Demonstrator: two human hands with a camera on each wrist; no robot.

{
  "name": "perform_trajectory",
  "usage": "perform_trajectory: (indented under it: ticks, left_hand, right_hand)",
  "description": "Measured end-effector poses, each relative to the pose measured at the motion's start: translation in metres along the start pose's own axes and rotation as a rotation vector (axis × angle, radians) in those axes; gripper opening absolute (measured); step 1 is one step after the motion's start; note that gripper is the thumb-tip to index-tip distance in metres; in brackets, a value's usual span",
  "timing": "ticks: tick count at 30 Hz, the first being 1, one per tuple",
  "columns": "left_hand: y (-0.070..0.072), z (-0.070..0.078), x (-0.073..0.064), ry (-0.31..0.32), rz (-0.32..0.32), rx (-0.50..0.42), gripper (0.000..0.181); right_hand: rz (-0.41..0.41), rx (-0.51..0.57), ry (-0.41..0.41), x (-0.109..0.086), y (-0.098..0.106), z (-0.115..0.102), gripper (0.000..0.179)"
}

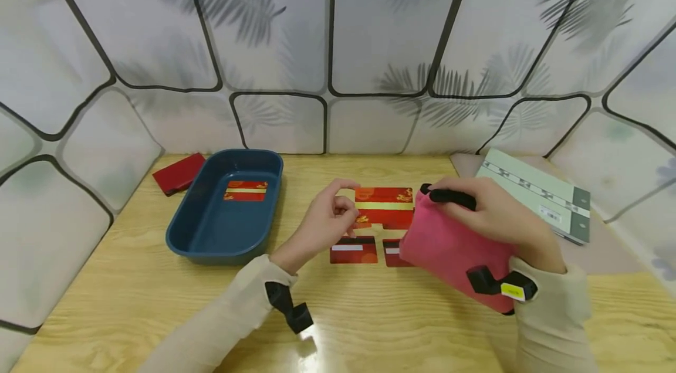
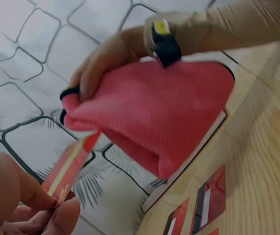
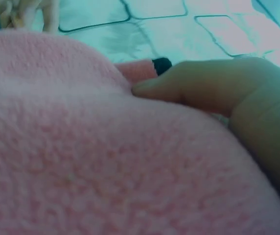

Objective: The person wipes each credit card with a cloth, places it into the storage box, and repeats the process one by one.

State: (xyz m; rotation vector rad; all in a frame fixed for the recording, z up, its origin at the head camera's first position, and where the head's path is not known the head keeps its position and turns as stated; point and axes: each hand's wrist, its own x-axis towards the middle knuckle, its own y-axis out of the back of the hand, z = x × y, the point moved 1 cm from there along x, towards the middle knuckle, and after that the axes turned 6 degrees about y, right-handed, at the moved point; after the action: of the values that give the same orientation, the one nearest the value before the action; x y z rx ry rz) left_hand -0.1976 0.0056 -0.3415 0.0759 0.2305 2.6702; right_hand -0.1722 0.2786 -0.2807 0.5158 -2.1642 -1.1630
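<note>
My left hand [image 1: 331, 216] pinches a red card [image 1: 384, 207] with a gold stripe by its edge, raised above the table. A pink cloth [image 1: 459, 250] with black edging hangs folded from my right hand [image 1: 493, 209], gripped between thumb and fingers. In the left wrist view the cloth overlaps the far end of the card, close to it. Below on the table lie two more red cards, a left one [image 1: 354, 254] and a right one [image 1: 393, 255], each with a dark band and white strip showing; the cloth partly covers the right one. Pink fabric fills most of the right wrist view.
On the left stands a blue basin [image 1: 222, 255] with a red and gold card [image 1: 245, 190] lying in it. Behind its left side is a dark red wallet-like item [image 1: 178, 174]. A pale green notebook [image 1: 536, 194] lies at the back right, on a grey sheet [image 1: 615, 253].
</note>
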Motion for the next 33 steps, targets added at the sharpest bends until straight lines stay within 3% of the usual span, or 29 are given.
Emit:
perform_trajectory:
  ticks: [7, 13, 19, 22, 27, 33]
  left_hand:
    - [0.000, -0.003, 0.002, -0.027, -0.012, 0.024, 0.043]
    - [-0.007, -0.003, 0.002, -0.042, -0.044, 0.036, 0.042]
    - [-0.012, 0.000, -0.003, 0.000, -0.097, 0.025, 0.041]
    - [-0.013, 0.001, -0.004, -0.018, -0.105, 0.041, 0.040]
    - [-0.012, 0.000, -0.009, -0.050, -0.081, 0.106, 0.036]
    - [-0.010, 0.002, -0.013, -0.059, -0.047, 0.164, 0.036]
  right_hand:
    - [-0.080, 0.034, 0.007, -0.006, 0.003, -0.012, 0.027]
    - [-0.178, 0.031, -0.007, 0.006, -0.013, -0.024, 0.024]
    - [-0.141, 0.064, 0.027, 0.020, -0.034, -0.028, 0.023]
    - [-0.128, 0.055, 0.050, 0.024, -0.044, -0.028, 0.024]
    - [-0.136, 0.024, 0.086, 0.027, -0.055, -0.029, 0.026]
    - [-0.155, 0.016, 0.059, 0.028, -0.056, -0.029, 0.029]
